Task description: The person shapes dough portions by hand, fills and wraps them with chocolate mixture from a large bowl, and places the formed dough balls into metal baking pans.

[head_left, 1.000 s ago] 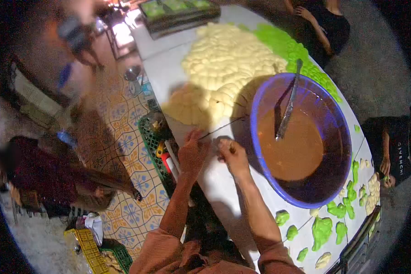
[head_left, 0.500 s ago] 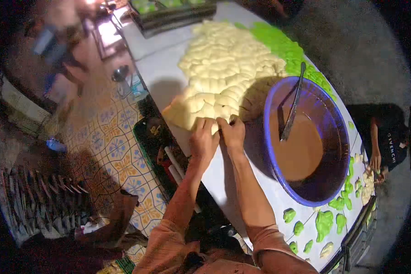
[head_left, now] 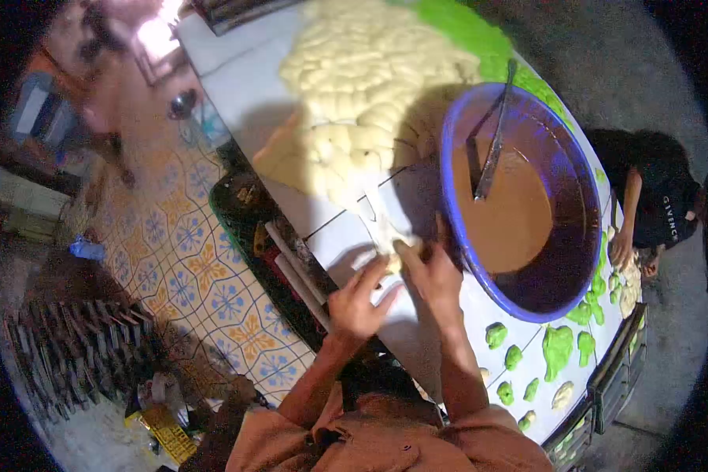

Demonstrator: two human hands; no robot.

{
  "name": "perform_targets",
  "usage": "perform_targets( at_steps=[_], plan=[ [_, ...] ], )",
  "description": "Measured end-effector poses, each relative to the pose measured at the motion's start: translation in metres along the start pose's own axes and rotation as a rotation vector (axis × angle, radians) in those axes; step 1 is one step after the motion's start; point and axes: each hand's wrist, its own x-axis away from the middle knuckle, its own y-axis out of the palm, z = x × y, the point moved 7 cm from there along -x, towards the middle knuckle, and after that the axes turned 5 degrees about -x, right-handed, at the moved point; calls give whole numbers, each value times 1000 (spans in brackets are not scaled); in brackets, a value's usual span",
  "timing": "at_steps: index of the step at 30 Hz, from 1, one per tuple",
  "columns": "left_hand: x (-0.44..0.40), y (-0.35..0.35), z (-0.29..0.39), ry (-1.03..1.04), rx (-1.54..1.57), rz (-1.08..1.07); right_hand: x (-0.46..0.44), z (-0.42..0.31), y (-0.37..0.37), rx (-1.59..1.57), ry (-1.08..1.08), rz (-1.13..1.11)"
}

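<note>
Pale yellow dough lies in a thick, lumpy sheet on the white tiled table. A thin strand stretches from its near edge to a small dough piece between my hands. My right hand pinches this piece with thumb and fingers. From the other side, the fingertips of my left hand close on it, partly blurred. Just right of my right hand stands a purple basin of brown liquid, with a long metal utensil resting in it.
Green dough borders the yellow sheet at the far right. Several green lumps lie near the right table edge, by a rack. A co-worker in a black shirt has hands at the right edge. Patterned floor lies left.
Both hands have pulled back from the dough sheet toward my body, drawing out a piece with a stretched strand. The view has shifted, so the table and basin sit higher.
</note>
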Motion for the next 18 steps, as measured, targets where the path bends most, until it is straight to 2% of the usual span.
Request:
perform_targets(
  at_steps=[1,3,5,6,9,11,13,14,15,17,18],
  plan=[
    [-7,-3,-11,-204,117,-103,-3,-23,-2,148,-116,55],
    [-27,-9,-30,-106,40,72,-16,-18,21,135,71,-128],
    [-44,-19,-33,-85,-119,48,-27,-22,42,325,-212,-24],
    [-46,-11,-47,-191,-6,-56,-29,-30,47,420,-352,32],
    [-44,-8,-42,-181,25,-70,-33,-26,46,147,-326,-168],
    [-39,-8,-29,-169,43,-147,-28,-9,31,-63,-34,-333],
    [-34,-8,-7,-123,17,-180,-6,22,13,-267,280,-306],
    [-26,5,-11,-195,98,-259,2,25,3,-472,224,-186],
    [-26,3,5,13,20,-133,15,18,-16,-581,204,-223],
    [-18,20,26,161,8,-280,35,43,-27,-671,227,-227],
    [-11,33,30,129,127,-422,45,53,-31,-685,298,-237]
  ],
)
